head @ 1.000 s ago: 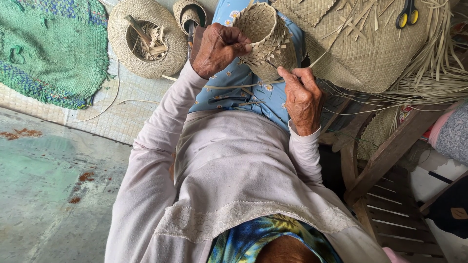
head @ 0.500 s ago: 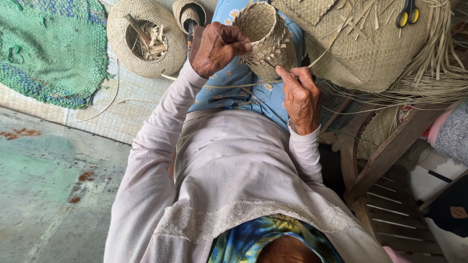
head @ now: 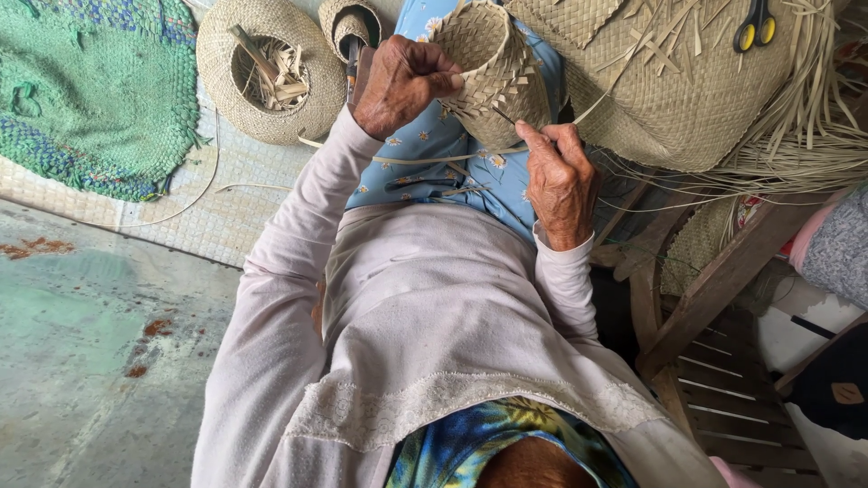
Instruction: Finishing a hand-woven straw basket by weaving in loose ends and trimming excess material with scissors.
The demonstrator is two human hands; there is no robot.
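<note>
Both hands (head: pixel 402 83) (head: pixel 559 181) on small woven basket (head: pixel 493 72); straw hat (head: pixel 269 68) beside; scissors (head: pixel 753 27) beyond

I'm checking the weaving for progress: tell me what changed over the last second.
Almost nothing. The right hand slid slightly up along the small woven basket, fingertips on its strips. The left hand kept its grip on the basket's rim. The bowl-shaped basket of scraps and scissors stayed put.
</note>
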